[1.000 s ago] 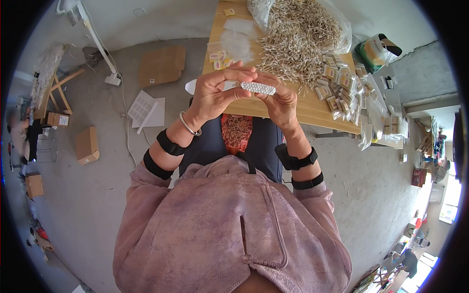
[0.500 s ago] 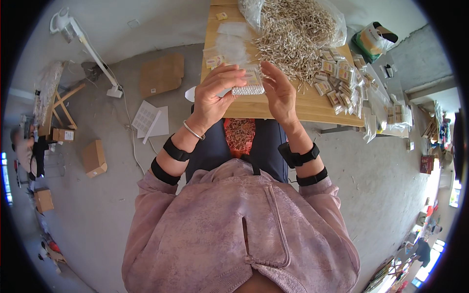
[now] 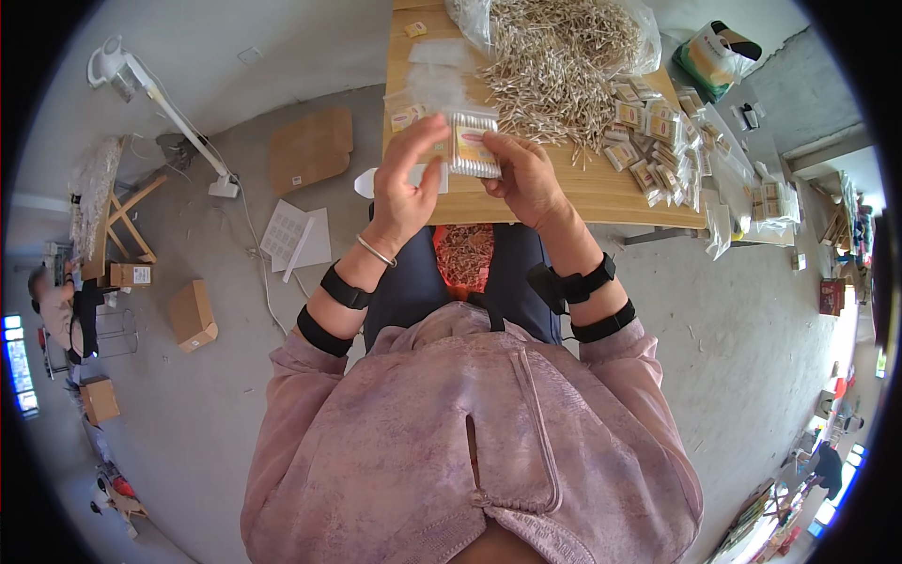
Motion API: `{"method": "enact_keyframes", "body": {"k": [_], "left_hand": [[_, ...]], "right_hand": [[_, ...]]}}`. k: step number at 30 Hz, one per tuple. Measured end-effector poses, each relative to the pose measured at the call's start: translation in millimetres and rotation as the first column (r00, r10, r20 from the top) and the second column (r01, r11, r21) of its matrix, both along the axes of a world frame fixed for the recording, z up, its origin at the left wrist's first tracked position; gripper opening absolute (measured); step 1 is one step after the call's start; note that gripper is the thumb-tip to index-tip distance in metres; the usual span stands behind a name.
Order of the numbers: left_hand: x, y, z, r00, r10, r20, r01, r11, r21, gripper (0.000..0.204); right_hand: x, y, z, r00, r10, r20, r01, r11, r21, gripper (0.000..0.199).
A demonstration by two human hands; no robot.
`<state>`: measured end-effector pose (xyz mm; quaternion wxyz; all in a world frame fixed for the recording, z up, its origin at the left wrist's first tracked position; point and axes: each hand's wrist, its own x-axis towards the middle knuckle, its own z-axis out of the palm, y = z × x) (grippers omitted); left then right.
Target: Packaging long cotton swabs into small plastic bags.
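Over the front edge of the wooden table, a small clear packet of cotton swabs (image 3: 472,155) with a yellow label stands upright in my right hand (image 3: 531,180). The thumb lies on its front and the fingers go behind it. Close by its left side is my left hand (image 3: 406,183), fingers and thumb apart; whether a fingertip brushes the packet I cannot make out. Behind them spreads a large heap of loose cotton swabs (image 3: 554,80), partly in a clear plastic bag (image 3: 646,38). Flat clear bags (image 3: 437,80) lie left of the heap.
Several filled swab packets (image 3: 653,141) are piled on the table's (image 3: 601,202) right side. A red bag of swabs (image 3: 463,258) is between my knees. Flattened cardboard (image 3: 310,146), white sheets (image 3: 299,235) and a carton (image 3: 194,315) lie on the floor at left. Another person sits far left.
The packet has turned from lying almost level to upright, label facing me. My right hand has closed on it, while my left hand has let go and moved slightly left.
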<state>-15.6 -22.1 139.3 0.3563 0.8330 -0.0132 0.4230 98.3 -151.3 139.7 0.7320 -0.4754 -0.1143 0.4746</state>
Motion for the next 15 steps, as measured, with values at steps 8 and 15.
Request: {"method": "enact_keyframes", "body": {"k": [8,15], "left_hand": [[-5.7,6.0,-2.0,0.935,-0.302,-0.187,0.009,0.548,-0.837,0.037],[-0.6,6.2,-11.0,0.906,-0.349,-0.238,-0.001,0.562,-0.827,0.026]], "right_hand": [[2.9,3.5,-10.3,0.982,-0.049,0.181,0.039,0.997,0.061,0.021],[3.3,-0.9,-13.7,0.929,-0.043,0.367,0.038,0.999,0.02,0.019]]}}
